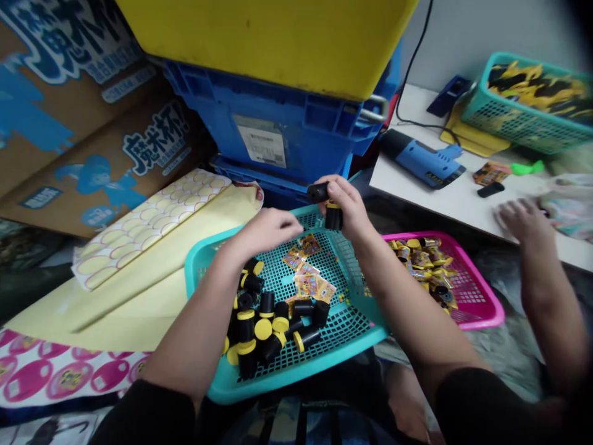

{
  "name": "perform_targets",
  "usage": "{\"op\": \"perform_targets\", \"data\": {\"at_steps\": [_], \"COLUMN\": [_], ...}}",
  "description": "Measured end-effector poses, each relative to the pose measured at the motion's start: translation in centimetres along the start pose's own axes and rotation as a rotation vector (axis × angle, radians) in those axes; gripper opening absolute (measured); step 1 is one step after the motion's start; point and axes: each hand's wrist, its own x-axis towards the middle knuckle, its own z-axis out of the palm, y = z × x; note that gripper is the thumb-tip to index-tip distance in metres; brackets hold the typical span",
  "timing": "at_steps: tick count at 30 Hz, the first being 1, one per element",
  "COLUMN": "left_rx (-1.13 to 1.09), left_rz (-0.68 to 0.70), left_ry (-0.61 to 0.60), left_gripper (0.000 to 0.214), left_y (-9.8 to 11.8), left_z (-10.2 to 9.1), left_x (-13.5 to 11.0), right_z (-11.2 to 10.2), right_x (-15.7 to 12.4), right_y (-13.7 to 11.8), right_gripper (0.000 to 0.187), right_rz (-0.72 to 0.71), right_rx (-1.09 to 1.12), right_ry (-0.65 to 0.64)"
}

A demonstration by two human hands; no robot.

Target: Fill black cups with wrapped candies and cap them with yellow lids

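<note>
My right hand (345,207) is closed around two small black cylinders (330,207), one with a yellow band, held above the far rim of a teal mesh basket (296,371). My left hand (271,228) hovers over the basket with its fingers curled toward the right hand; whether it holds anything is hidden. In the basket lie several black cylinders with yellow caps (269,327) and several small orange packets (308,278).
A pink basket (482,303) with more packets and cylinders sits to the right. Another person's hand (521,219) rests on a white table (463,191) with a blue tool (424,161). Blue crates (287,123), cardboard boxes (92,136) and yellow sticker sheets (148,259) surround the front and left.
</note>
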Motion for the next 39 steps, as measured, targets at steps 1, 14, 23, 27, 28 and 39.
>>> {"op": "perform_targets", "data": {"at_steps": [1,14,23,27,28,39], "left_rx": [0.151,0.422,-0.272,-0.492,-0.501,-0.666], "left_rz": [0.021,-0.01,-0.055,-0.067,-0.073,-0.023], "left_ry": [-0.024,-0.123,-0.098,0.133,0.196,0.369], "left_gripper": [0.02,0.013,0.026,0.016,0.017,0.038], "left_y": [0.2,-0.8,-0.2,-0.2,-0.2,-0.4], "left_z": [0.4,4.2,0.0,-1.9,-2.1,-1.9], "left_x": [-0.1,0.5,-0.5,-1.3,-1.4,-1.2], "right_z": [-0.1,-0.1,-0.1,-0.1,-0.1,0.4], "right_x": [0.1,0.0,-0.3,-0.4,-0.5,-0.8], "right_y": [0.1,0.3,-0.3,-0.8,-1.0,-1.1], "right_gripper": [0.034,0.038,0.037,0.033,0.033,0.043], "right_rz": [0.015,0.06,0.077,0.121,0.143,0.205], "right_rx": [0.001,-0.036,-0.057,0.023,0.058,0.08], "right_ry": [-0.001,-0.075,-0.045,0.021,0.036,-0.074]}}
